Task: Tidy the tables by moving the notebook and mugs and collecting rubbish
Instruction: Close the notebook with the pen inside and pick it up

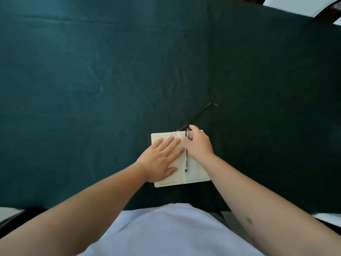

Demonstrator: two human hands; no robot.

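An open notebook point(195, 172) with cream pages and a dark cover lies on the dark green tablecloth point(92, 89), near the table's front edge. My left hand point(161, 157) rests flat on its left page, fingers spread. A pen point(186, 159) lies along the notebook's centre fold. My right hand point(198, 143) covers the top of the right page, its fingers curled at the pen's upper end. A thin dark ribbon or strap point(201, 113) runs from the notebook's top diagonally up to the right. No mugs are in view.
The green cloth covers the whole table, with creases across it. A white surface point(287, 6) shows past the table's far right corner. Dark chair parts point(16, 215) sit at the near left edge, by my light shirt.
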